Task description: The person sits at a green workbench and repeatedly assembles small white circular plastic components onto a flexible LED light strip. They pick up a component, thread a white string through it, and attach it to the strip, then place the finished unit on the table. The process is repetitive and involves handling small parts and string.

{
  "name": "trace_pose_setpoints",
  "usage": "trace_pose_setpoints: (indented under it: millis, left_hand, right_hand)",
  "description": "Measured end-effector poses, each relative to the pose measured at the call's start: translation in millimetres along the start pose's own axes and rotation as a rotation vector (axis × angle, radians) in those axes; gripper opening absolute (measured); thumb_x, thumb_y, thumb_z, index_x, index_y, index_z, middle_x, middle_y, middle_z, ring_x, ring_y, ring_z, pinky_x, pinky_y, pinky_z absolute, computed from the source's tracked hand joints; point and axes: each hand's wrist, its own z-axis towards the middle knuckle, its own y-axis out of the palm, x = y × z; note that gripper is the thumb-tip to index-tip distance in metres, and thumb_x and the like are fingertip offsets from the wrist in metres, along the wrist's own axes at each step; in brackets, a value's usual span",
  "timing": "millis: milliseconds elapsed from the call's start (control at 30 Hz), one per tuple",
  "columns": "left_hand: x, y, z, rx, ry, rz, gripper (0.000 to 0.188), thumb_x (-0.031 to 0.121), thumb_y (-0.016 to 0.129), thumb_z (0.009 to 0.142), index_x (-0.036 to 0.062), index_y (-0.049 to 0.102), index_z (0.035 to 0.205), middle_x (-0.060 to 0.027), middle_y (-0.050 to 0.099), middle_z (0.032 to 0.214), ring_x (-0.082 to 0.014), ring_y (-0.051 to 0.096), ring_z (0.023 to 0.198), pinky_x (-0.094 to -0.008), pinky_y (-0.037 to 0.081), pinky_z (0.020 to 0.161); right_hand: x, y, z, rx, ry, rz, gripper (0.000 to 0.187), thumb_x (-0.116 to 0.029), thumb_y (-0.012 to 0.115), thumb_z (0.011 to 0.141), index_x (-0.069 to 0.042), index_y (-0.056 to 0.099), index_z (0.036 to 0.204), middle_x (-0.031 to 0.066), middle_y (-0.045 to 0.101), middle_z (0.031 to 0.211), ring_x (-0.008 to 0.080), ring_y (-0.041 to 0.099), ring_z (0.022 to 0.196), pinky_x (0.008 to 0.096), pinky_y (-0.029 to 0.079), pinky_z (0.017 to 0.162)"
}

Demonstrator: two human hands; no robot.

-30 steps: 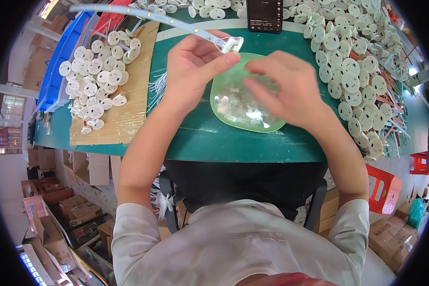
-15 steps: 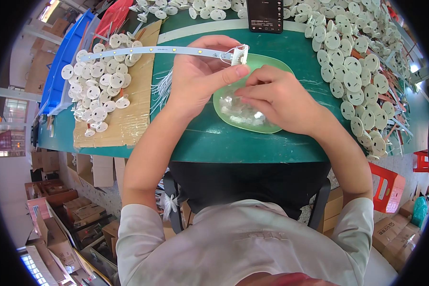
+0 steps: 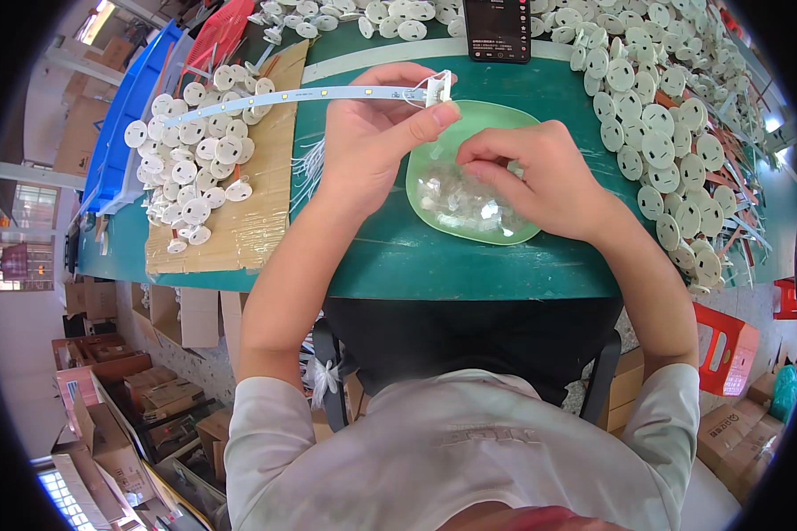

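Observation:
My left hand (image 3: 363, 146) grips the white end cap (image 3: 438, 88) of an LED strip (image 3: 310, 96), thumb in front and fingers behind. The narrow strip stretches out to the left, over a pile of round white caps (image 3: 195, 211). Thin white wires loop at the capped end. Over a light green bowl (image 3: 496, 115), my right hand (image 3: 545, 177) has its thumb and forefinger brought together; anything between them is too small to make out. Small clear plastic pieces (image 3: 460, 199) lie in the bowl, just below those fingers.
Cardboard (image 3: 261, 212) lies under the left pile on the green table (image 3: 381, 270). Many more capped strips (image 3: 660, 146) are heaped along the right and far sides. A phone (image 3: 498, 31) stands at the far edge. White wires (image 3: 308, 168) lie beside my left forearm; a blue tray (image 3: 128, 124) stands far left.
My right fingers have lifted slightly from the clear pieces and drawn together. The cap in my left hand has turned a little more edge-on. The whole view has shifted slightly.

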Motion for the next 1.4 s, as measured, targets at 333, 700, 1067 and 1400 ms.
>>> trace_pose_setpoints:
  millis: [333,700,1067,1400]
  left_hand:
    - [-4,-2,-1,-0.035,-0.064,-0.209,0.031,0.005,0.066,0.091,0.0024,0.055,0.12,-0.0199,0.061,0.125,-0.0239,0.068,0.097,-0.0268,0.057,0.074]
    - [-5,5,-7,-0.18,-0.102,-0.396,0.038,0.007,0.069,0.089,0.0051,0.055,0.124,-0.0187,0.058,0.13,-0.0245,0.062,0.113,-0.0329,0.057,0.088]
    - [-5,14,-12,-0.115,-0.07,-0.504,0.039,0.001,0.076,0.082,0.0002,0.059,0.118,-0.0181,0.063,0.122,-0.024,0.064,0.109,-0.037,0.052,0.097]
    - [-9,2,-8,-0.163,-0.093,-0.458,0.038,-0.002,0.076,0.08,-0.0013,0.061,0.114,-0.0144,0.07,0.11,-0.0176,0.068,0.099,-0.0319,0.055,0.088]
  right_hand:
    - [0,-12,3,0.211,0.312,0.762,0.011,-0.01,0.072,0.087,-0.001,0.075,0.093,0.0047,0.072,0.089,0.0105,0.065,0.075,0.0235,0.051,0.064]
    - [-3,-2,3,0.354,0.096,0.804,0.011,-0.001,0.073,0.083,0.002,0.073,0.094,0.0086,0.072,0.094,0.0132,0.066,0.09,0.0265,0.053,0.076]
    - [-2,7,3,0.443,-0.121,0.384,0.014,-0.001,0.075,0.076,-0.006,0.077,0.089,0.0055,0.072,0.089,0.0134,0.062,0.078,0.0258,0.05,0.068]
    - [-8,-2,4,0.388,-0.342,0.055,0.014,0.0,0.074,0.076,-0.004,0.075,0.089,0.0076,0.071,0.089,0.0213,0.065,0.078,0.0303,0.052,0.066]
